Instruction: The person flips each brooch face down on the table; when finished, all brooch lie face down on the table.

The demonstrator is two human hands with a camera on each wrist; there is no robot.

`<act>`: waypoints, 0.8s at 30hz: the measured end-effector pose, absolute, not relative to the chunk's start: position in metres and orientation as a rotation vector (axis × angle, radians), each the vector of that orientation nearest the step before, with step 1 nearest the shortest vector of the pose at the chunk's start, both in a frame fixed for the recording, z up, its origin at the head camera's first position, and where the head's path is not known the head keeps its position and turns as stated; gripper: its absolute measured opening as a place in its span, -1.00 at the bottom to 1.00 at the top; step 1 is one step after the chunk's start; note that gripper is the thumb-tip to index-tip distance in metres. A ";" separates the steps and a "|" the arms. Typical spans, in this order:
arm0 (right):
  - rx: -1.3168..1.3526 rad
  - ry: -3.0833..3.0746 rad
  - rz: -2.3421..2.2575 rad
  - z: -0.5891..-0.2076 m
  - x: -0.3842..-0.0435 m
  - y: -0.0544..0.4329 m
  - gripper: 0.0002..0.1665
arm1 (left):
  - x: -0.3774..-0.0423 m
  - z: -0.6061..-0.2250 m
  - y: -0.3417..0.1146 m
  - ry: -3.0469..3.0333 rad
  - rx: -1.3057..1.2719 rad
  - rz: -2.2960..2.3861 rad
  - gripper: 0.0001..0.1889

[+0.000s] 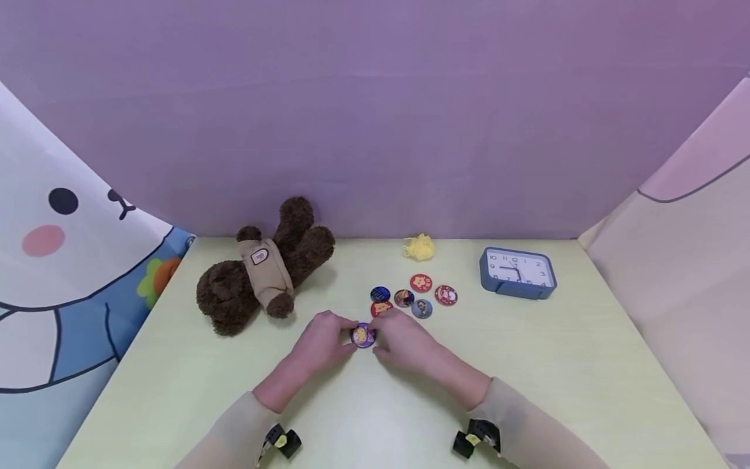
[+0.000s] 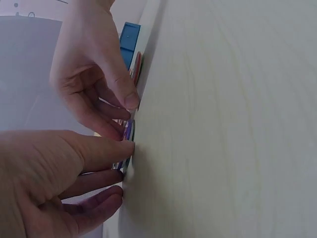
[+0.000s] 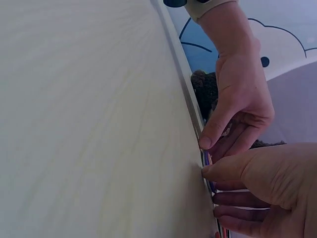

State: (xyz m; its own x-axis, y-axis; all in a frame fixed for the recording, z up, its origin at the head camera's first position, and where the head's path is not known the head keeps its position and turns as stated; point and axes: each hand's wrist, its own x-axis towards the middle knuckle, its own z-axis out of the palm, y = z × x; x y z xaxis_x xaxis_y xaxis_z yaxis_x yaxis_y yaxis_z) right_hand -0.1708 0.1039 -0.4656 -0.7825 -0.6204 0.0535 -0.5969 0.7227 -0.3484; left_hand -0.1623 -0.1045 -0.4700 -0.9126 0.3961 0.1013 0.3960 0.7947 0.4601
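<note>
A round purple button badge (image 1: 363,335) with a yellow cartoon figure lies close over the table between my two hands. My left hand (image 1: 321,342) grips its left edge with thumb and forefinger, while my right hand (image 1: 407,337) holds the right edge the same way. Seen edge-on in the left wrist view, the badge (image 2: 130,130) is a thin disc at the fingertips. Just beyond the right hand sits a red badge (image 1: 381,309), partly covered by that hand. Other badges lie behind it: a dark blue one (image 1: 380,294) and a light blue one (image 1: 422,309).
Further red badges (image 1: 420,283) lie beside a yellow yarn tuft (image 1: 420,247). A brown teddy bear (image 1: 269,264) in a beige shirt lies on its side at the left. A blue clock (image 1: 518,272) stands at the back right. A purple backdrop (image 1: 375,130) closes off the table's far edge.
</note>
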 end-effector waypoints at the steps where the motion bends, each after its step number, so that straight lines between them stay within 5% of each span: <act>1: -1.003 2.846 -0.560 -0.465 -0.171 0.103 -0.57 | -0.162 -0.470 -0.104 2.977 0.670 0.769 -0.63; 24: -0.844 2.821 -1.177 -0.446 -0.180 0.122 -0.85 | -0.158 -0.452 -0.104 3.046 0.814 1.073 -0.73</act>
State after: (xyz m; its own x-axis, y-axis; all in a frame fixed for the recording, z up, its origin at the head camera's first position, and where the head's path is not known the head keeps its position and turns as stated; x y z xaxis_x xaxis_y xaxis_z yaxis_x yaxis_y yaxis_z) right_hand -0.1800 0.1223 -0.4458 -0.8580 -0.4623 0.2239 -0.4844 0.5831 -0.6522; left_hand -0.1583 -0.1038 -0.4520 -0.8640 0.3826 0.3275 0.5033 0.6760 0.5382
